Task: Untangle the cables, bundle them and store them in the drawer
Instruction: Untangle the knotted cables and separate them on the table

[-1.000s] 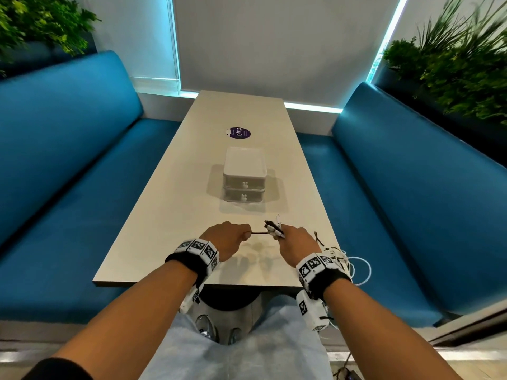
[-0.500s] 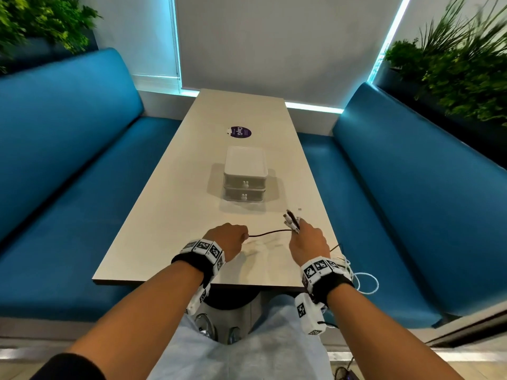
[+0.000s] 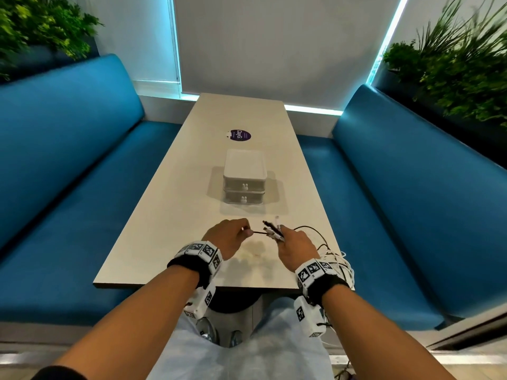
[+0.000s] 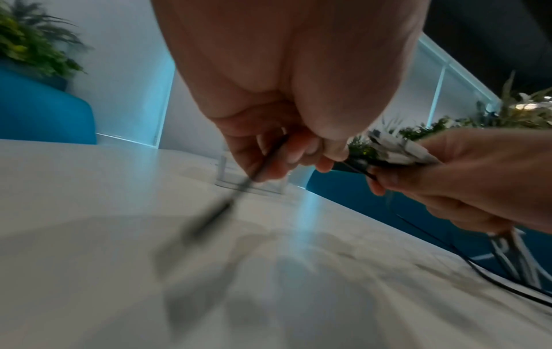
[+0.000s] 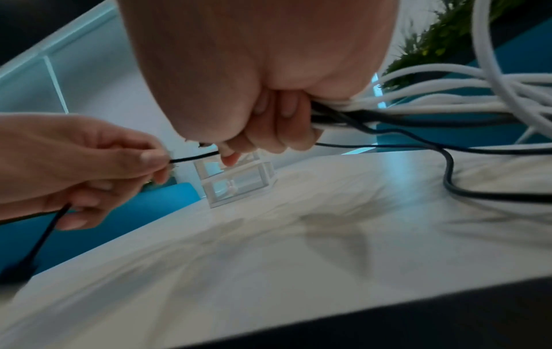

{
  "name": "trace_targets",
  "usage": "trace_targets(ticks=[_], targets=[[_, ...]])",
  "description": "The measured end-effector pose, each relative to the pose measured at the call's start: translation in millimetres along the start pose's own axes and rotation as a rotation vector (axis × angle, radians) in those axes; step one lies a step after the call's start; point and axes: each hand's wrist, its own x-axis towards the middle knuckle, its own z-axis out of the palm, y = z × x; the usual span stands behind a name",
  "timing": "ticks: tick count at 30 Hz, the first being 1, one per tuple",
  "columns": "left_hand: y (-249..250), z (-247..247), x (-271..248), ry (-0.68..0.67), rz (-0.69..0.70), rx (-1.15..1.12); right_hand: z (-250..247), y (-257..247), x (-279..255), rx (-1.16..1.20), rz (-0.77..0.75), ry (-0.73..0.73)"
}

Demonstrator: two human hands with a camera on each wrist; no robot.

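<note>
My left hand (image 3: pixel 231 237) pinches a thin black cable (image 3: pixel 259 232) just above the near end of the table; its plug end hangs blurred below the fist (image 4: pixel 209 217). My right hand (image 3: pixel 293 246) grips a bunch of black and white cable ends (image 3: pixel 273 229) that stick up past the thumb. The short black stretch (image 5: pixel 194 157) runs taut between both hands. White cable loops (image 5: pixel 448 94) and a black loop (image 5: pixel 448 179) trail from the right hand toward the table's right edge. A small white two-drawer box (image 3: pixel 245 180), both drawers closed, stands beyond the hands at mid-table.
The long pale table (image 3: pixel 170 231) runs away from me between two blue benches (image 3: pixel 63 171) (image 3: pixel 406 193). A purple round sticker (image 3: pixel 240 135) lies beyond the box. Plants (image 3: pixel 452 64) stand behind both benches. The cable tangle (image 3: pixel 337 259) hangs over the table's right near corner.
The hands drew apart half a second ago, stretching the black cable, and have now come close again. More black and white cable loops lie beside the right hand on the table.
</note>
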Motion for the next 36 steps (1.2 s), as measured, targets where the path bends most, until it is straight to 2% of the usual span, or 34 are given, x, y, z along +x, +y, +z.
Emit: trace_targets(ticks=[4, 8, 10, 12, 16, 20, 24, 27, 30, 32, 34, 36], targets=[[-18, -9, -2, -0.065, 0.017, -0.002, -4, 14, -1, -0.064, 0.097, 0.003], [-16, -4, -4, -0.021, -0.009, 0.061, -2, 6, -2, -0.018, 0.194, -0.032], [-16, 0, -5, -0.007, -0.02, 0.07, -2, 1, -2, 0.006, 0.168, 0.003], [-12, 5, -5, -0.023, 0.01, 0.05, -1, -7, -3, 0.05, 0.076, 0.029], [3, 18, -2, -0.042, 0.062, -0.035, 5, -21, -9, 0.126, -0.141, -0.075], [4, 20, -2, -0.068, 0.09, -0.112, 9, -17, -9, 0.075, -0.092, -0.102], [-9, 17, -2, -0.109, 0.071, -0.06, 10, -12, -9, -0.025, 0.017, -0.093], [-13, 12, -1, -0.046, 0.028, -0.014, 5, -14, -7, -0.025, 0.031, -0.056], [-5, 3, -1, 0.065, 0.027, -0.146, -2, -19, -2, 0.037, -0.013, -0.015], [7, -2, -1, 0.157, 0.065, -0.29, -4, -26, 1, 0.095, -0.075, -0.005], [23, -5, -2, 0.174, 0.13, -0.438, -9, -34, 1, 0.149, -0.143, -0.021], [34, -5, -3, 0.156, 0.189, -0.401, -11, -42, 1, 0.187, -0.167, -0.032]])
